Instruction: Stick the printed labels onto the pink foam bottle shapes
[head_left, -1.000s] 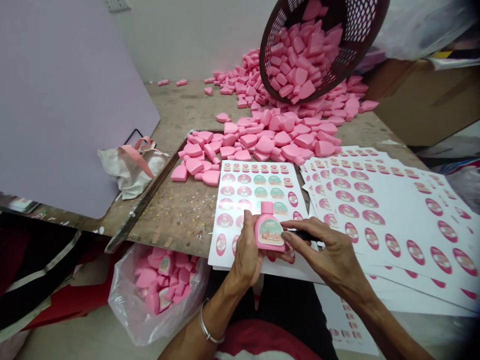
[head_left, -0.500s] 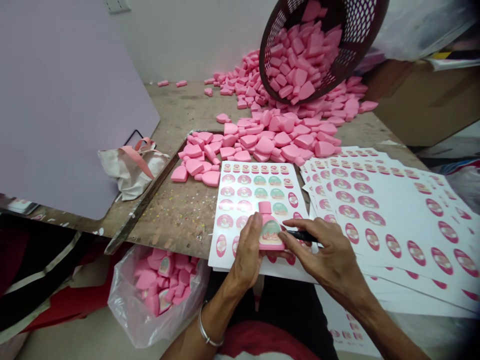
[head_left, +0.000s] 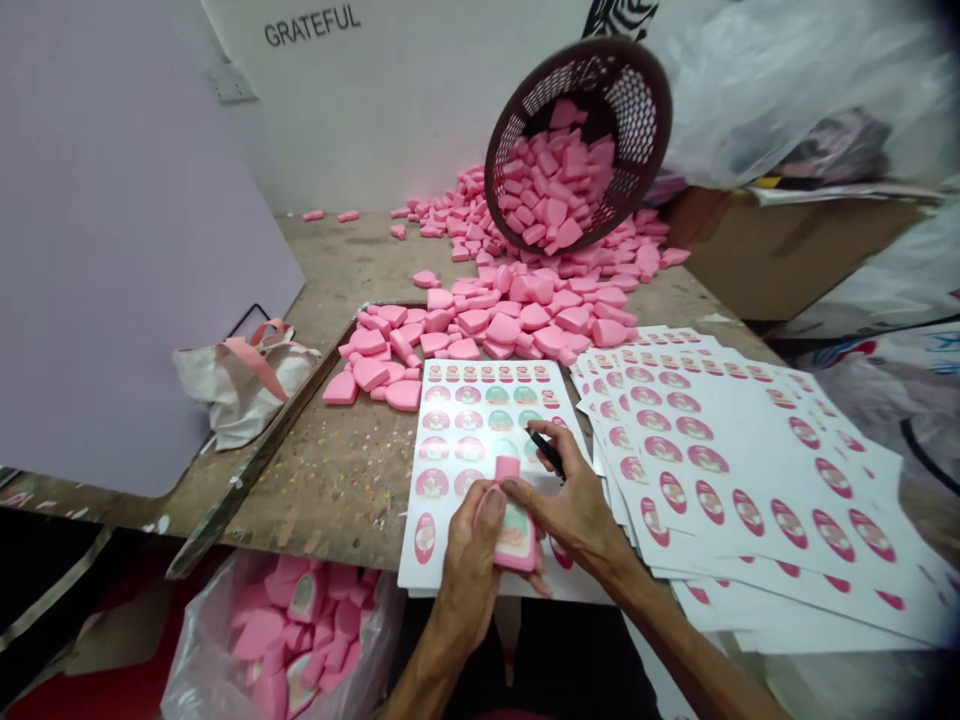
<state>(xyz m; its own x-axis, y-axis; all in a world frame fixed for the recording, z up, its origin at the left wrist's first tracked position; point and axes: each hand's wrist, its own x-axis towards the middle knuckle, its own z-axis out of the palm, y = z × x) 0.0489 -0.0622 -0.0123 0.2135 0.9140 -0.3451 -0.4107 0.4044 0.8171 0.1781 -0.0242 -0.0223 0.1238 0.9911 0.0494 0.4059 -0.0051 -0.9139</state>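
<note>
My left hand (head_left: 474, 545) is closed around a pink bottle-shaped piece (head_left: 517, 552), its neck pointing away from me. A green-and-cream label sticker (head_left: 516, 522) lies on its face. My right hand (head_left: 574, 490) grips a slim black pen-like tool (head_left: 546, 450), tip up and away from the piece, while its thumb presses on the piece's upper part. Beneath both hands is a white sticker sheet (head_left: 444, 512) printed with pink and green labels. The left thumb and right thumb partly cover the label.
Many loose pink pieces (head_left: 502, 330) spread behind the sheet, spilling from a tipped brown basket (head_left: 643, 110). Used sticker sheets (head_left: 750, 420) fan out at right. A wooden strip (head_left: 247, 480) and cloth bag (head_left: 232, 395) lie left. Below the edge hangs a plastic bag (head_left: 199, 650) with labelled pieces.
My right hand has lifted the black tool's tip off the label and brought its thumb onto the piece. The piece sits slightly closer to me; the camera view has tilted up.
</note>
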